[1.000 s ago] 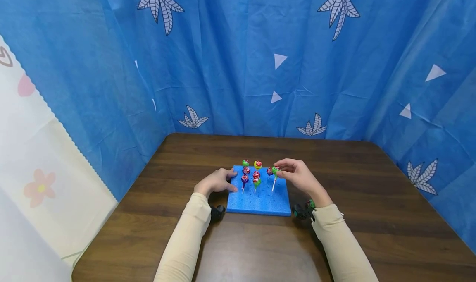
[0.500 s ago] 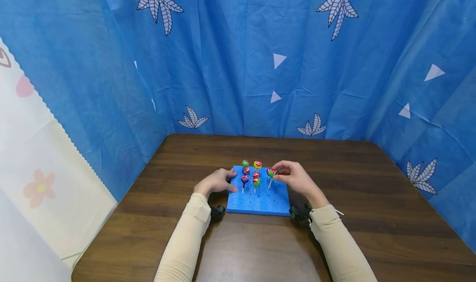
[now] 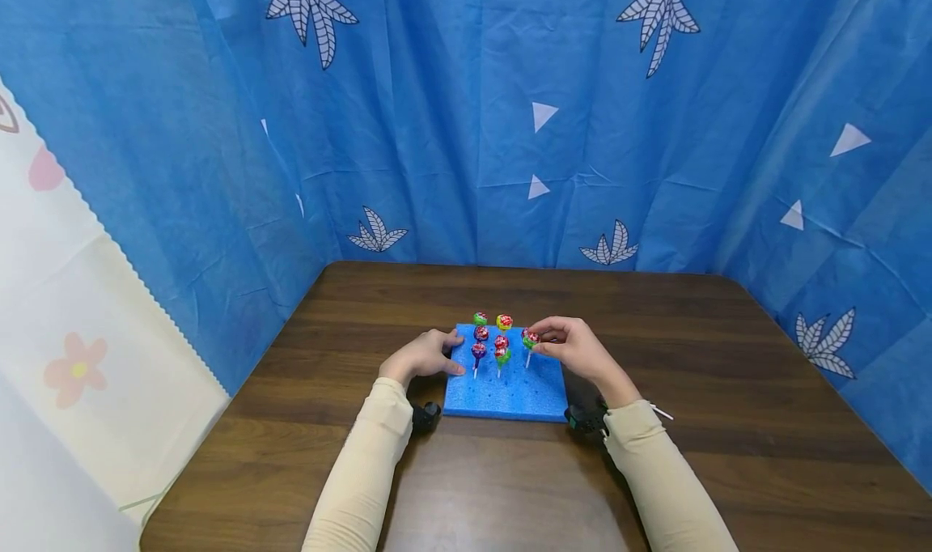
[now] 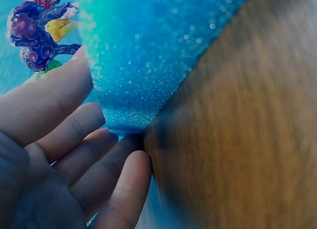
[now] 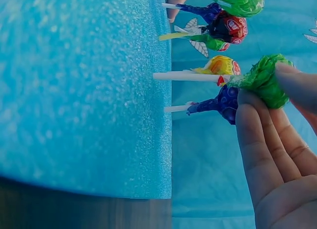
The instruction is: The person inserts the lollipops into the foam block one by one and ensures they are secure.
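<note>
A blue foam board (image 3: 502, 398) with small holes lies on the table, several wrapped lollipops standing in it. My left hand (image 3: 425, 354) rests at its left edge; in the left wrist view its thumb (image 4: 54, 98) touches the board and the other fingers lie loosely along the side. With thumb and fingers, my right hand (image 3: 578, 348) pinches the green-wrapped head of a lollipop (image 5: 267, 80). That lollipop's white stick points down at the board's right part; whether its tip is in a hole I cannot tell. A purple lollipop (image 5: 228, 104) stands right beside it.
On the board's left and middle stand purple (image 3: 478, 351), yellow-red (image 3: 505, 322) and green (image 3: 503, 356) lollipops. A white stick (image 3: 662, 412) shows beside my right sleeve on the brown wooden table (image 3: 728, 422). Blue curtains (image 3: 466, 131) hang behind.
My right hand has moved slightly left and down with the green lollipop, bringing it close to the purple one. The left hand has stayed in place.
</note>
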Action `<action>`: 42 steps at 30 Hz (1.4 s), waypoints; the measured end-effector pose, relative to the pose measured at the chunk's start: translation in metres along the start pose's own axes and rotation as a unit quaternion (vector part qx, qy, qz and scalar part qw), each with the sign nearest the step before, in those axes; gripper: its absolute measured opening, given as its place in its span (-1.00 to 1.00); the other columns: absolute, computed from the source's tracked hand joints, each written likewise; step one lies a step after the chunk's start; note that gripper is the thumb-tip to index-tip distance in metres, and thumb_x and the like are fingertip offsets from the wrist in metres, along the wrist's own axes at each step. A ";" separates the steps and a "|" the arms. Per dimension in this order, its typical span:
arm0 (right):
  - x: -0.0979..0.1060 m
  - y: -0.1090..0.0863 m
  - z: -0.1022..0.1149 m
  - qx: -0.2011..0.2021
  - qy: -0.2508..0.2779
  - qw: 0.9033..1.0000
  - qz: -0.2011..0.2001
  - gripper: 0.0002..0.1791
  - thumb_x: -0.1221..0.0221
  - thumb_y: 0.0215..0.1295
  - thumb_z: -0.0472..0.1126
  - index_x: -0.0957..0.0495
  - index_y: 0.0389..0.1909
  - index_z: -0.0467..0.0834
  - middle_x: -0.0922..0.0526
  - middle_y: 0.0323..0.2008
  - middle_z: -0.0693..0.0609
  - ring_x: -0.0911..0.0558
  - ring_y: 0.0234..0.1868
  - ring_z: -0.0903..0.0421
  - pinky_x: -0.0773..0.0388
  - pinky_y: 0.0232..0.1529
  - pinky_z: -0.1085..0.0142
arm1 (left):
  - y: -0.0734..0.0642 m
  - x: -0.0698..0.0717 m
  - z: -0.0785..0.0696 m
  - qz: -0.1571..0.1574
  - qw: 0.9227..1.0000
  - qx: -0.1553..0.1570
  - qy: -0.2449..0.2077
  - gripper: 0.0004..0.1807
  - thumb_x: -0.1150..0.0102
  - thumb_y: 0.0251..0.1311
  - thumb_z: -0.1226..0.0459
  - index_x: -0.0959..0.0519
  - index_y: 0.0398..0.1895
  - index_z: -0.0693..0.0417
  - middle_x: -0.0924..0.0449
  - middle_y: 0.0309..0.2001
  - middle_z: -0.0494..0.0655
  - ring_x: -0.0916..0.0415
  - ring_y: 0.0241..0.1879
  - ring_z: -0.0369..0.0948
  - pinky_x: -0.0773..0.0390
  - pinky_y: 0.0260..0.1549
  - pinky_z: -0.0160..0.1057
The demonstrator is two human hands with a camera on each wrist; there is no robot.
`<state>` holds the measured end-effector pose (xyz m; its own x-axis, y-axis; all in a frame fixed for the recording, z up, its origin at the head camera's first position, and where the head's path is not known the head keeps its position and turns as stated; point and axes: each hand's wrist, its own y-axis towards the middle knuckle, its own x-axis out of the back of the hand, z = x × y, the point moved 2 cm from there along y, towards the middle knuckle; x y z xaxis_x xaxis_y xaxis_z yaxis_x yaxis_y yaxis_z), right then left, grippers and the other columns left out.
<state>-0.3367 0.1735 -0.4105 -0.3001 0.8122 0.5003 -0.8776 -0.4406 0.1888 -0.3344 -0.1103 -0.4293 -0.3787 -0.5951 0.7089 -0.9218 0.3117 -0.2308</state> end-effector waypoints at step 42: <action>-0.004 0.003 -0.010 -0.015 -0.011 1.000 0.000 -0.77 -0.33 0.26 -0.34 -0.64 -0.08 -0.30 -0.67 -0.11 -0.24 -0.66 -0.17 -0.01 -0.73 -0.14 0.30 | 0.000 0.002 0.001 -0.002 1.000 0.006 0.000 -0.25 -0.39 0.19 0.15 -0.36 0.46 0.00 -0.15 0.56 -0.01 -0.03 0.57 0.07 -0.18 0.48 0.14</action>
<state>-0.3418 0.1724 -0.4206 -0.2925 0.8031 0.5191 -0.8881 -0.4295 0.1640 -0.3356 -0.1125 -0.4288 -0.3751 -0.5970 0.7092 -0.9242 0.3002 -0.2361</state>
